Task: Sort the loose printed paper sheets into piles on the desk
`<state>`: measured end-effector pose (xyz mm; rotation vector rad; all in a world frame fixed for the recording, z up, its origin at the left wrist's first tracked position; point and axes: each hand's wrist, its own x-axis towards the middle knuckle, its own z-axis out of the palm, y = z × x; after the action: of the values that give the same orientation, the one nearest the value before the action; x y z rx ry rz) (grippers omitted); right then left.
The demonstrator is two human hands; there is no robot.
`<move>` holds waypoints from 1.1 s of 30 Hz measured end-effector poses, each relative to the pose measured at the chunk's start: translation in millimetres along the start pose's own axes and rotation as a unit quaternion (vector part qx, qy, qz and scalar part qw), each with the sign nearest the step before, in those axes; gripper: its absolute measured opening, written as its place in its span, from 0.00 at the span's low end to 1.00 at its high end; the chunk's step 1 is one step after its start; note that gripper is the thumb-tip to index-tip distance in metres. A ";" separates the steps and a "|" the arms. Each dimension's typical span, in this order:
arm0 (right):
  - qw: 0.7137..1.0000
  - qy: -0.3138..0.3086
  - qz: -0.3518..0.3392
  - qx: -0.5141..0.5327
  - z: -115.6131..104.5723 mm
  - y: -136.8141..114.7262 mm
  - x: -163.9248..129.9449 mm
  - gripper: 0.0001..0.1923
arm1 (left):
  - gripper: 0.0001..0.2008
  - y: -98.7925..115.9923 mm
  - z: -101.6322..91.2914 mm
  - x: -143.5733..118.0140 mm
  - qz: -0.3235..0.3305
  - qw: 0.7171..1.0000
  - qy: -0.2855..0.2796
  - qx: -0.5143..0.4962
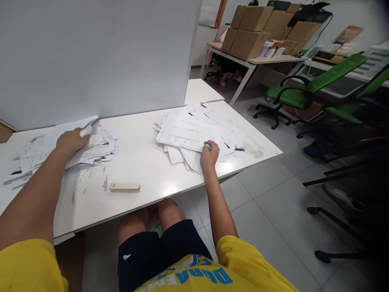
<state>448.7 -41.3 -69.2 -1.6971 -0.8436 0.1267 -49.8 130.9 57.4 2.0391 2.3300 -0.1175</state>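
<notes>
At ten o'clock, my left hand (71, 141) grips a creased sheet (86, 130); at one, my right hand (210, 155) (curled, whether pinching I can't tell) touches a paper pile (181, 133).

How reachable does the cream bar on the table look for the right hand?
Probably yes: between the right hand and the cream bar, only flat papers and tabletop show, nothing upright. The hand is at the papers now.
</notes>
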 end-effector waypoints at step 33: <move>0.757 -0.555 0.238 0.249 112.9 -143.6 -119.0 0.10 | 0.33 31.0 79.6 -187.0 0.096 0.953 0.125 -0.260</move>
<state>238.8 -11.3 -18.5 -1.1614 -1.0335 1.6960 4.4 -56.5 -7.4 2.0607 1.9658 0.7195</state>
